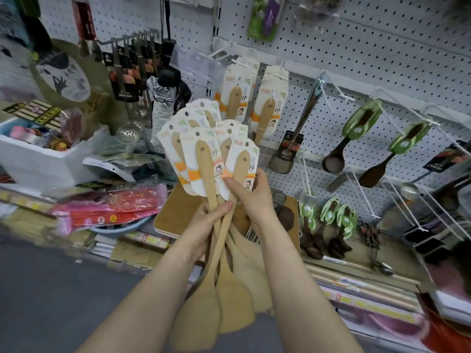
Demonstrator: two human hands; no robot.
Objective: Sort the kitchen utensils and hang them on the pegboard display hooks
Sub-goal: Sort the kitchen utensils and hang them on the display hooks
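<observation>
While both hands (204, 224) (252, 197) grip them, spatulas (207, 169) fan out.

only two bare forearms (142, 301) show, cut off by the bottom edge, ending in a bare left hand (205, 225) and bare right hand (252, 197).

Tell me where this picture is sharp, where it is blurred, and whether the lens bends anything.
Head view: the spatulas, the left hand and the right hand are fairly sharp in the middle; the pink packets at the left smear into blur; the wide lens bows the pegboard rows; the light is even, without hard shadows.
</observation>
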